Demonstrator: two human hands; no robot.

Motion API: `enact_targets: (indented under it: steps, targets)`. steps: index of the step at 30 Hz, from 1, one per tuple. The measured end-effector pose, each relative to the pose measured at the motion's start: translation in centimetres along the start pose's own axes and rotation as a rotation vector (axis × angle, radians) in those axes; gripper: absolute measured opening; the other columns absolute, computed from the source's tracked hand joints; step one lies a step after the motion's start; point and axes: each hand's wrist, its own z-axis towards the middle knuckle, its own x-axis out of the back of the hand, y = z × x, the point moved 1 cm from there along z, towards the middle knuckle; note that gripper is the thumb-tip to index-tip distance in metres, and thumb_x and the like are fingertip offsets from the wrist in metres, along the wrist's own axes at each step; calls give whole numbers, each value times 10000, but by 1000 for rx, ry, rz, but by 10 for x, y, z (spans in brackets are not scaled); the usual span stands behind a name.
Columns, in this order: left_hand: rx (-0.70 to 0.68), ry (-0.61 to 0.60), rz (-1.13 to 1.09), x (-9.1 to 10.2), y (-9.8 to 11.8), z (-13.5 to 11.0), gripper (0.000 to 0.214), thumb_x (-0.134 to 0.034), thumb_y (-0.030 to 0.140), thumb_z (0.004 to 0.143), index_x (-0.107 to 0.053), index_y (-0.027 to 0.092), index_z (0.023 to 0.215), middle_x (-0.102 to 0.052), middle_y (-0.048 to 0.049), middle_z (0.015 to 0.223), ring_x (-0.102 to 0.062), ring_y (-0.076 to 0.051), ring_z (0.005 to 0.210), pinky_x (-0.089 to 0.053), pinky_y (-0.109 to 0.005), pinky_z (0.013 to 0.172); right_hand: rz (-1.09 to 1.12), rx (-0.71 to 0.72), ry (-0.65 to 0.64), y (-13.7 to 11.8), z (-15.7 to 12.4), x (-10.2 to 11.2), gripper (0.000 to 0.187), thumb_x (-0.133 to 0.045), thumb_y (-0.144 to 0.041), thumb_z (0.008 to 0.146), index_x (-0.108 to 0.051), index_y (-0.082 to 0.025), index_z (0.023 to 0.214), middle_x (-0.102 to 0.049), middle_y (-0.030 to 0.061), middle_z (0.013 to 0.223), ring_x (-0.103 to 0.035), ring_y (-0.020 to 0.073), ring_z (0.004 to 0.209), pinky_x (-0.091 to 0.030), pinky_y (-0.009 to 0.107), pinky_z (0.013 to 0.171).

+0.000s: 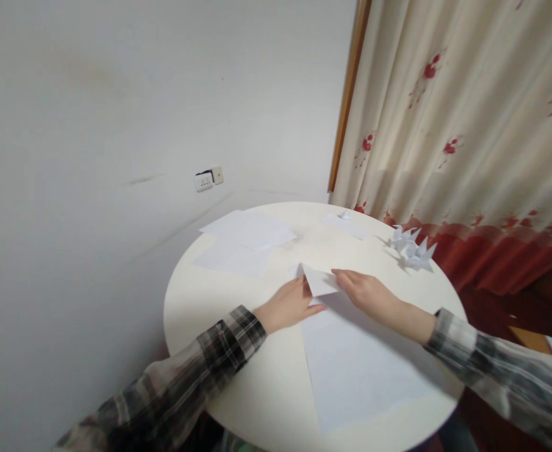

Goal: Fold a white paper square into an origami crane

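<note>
A white sheet of paper (365, 370) lies on the round white table in front of me. At its far end a paper flap (322, 282) stands raised in a fold; I cannot tell whether it belongs to this sheet or to another piece. My right hand (363, 292) pinches the flap's right edge between thumb and fingers. My left hand (291, 306) rests by the fold, fingers stretched out and partly hidden behind the flap, thumb apart on the paper below it.
Loose paper sheets (252, 229) overlap at the table's far left. Several folded paper cranes (412, 248) stand near the right edge. A small folded paper piece (345, 215) sits by another sheet (344, 225) at the back. A wall (116, 125) and a curtain (445, 125) border the table (238, 351).
</note>
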Motion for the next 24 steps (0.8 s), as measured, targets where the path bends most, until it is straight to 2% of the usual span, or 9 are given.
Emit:
enact_targets:
  steps: [2, 5, 10, 12, 14, 16, 19, 21, 24]
  targets:
    - [-4, 33, -38, -1, 0, 1, 437, -505, 372, 843, -439, 178, 1230, -522, -102, 1227, -462, -260, 1157, -383, -386, 961, -84, 103, 23, -20, -9, -6, 225, -377, -32, 827, -536, -94, 974, -622, 178, 1045, -607, 228, 966, -528, 337, 765]
    - [-84, -14, -84, 0, -2, 2, 325, -504, 276, 835, -513, 195, 1150, -572, -76, 1146, -499, -258, 1100, -393, -404, 940, -140, 143, 96, -37, -25, -21, 205, -375, -30, 835, -542, -76, 944, -601, 207, 1095, -568, 262, 1055, -528, 379, 816]
    - [-117, -82, -146, 12, -20, -6, 241, -512, 237, 822, -565, 212, 1056, -557, -58, 1150, -479, -219, 1113, -374, -355, 973, -29, 138, 98, -35, -43, -33, 198, -376, -56, 857, -535, -90, 970, -592, 178, 1143, -523, 246, 1128, -513, 381, 881]
    - [-18, -20, -111, 15, -32, -11, 234, -506, 236, 823, -547, 194, 1050, -538, -75, 1157, -469, -219, 1115, -371, -369, 976, 39, 146, 69, -30, -46, -32, 213, -373, -49, 851, -531, -94, 986, -596, 168, 1141, -510, 237, 1146, -504, 377, 902]
    - [202, 121, -34, 16, -41, -15, 200, -463, 169, 817, -527, 155, 1006, -561, -94, 1041, -502, -226, 1036, -406, -399, 925, 101, 148, 41, -27, -48, -31, 234, -376, -41, 833, -526, -99, 1004, -597, 161, 1142, -499, 231, 1158, -497, 379, 917]
    - [325, 229, 24, 15, -42, -17, 200, -415, 126, 818, -498, 134, 1000, -554, -103, 1002, -512, -223, 1000, -424, -400, 892, 148, 147, 17, -26, -48, -30, 262, -385, -30, 807, -524, -94, 1020, -596, 162, 1144, -497, 231, 1160, -491, 379, 926]
    - [171, 222, 36, 14, -26, -15, 299, -455, 219, 848, -435, 147, 1138, -489, -117, 1199, -422, -218, 1169, -349, -386, 997, 191, 149, -6, -26, -47, -31, 308, -378, -3, 774, -530, -78, 1032, -594, 165, 1148, -497, 228, 1159, -486, 368, 932]
    - [36, 117, 52, 13, -14, -12, 442, -460, 351, 873, -352, 181, 1266, -349, -111, 1376, -283, -222, 1295, -259, -387, 1064, 207, 156, -16, -27, -47, -31, 338, -367, 6, 776, -533, -82, 1057, -593, 156, 1154, -490, 215, 1168, -477, 362, 943]
    - [-21, -24, 68, 11, -6, -10, 553, -409, 455, 885, -240, 224, 1359, -228, -87, 1460, -182, -219, 1349, -203, -383, 1085, 191, 185, -41, -27, -48, -29, 375, -369, -19, 821, -511, -106, 1157, -582, 139, 1182, -473, 200, 1186, -461, 368, 957]
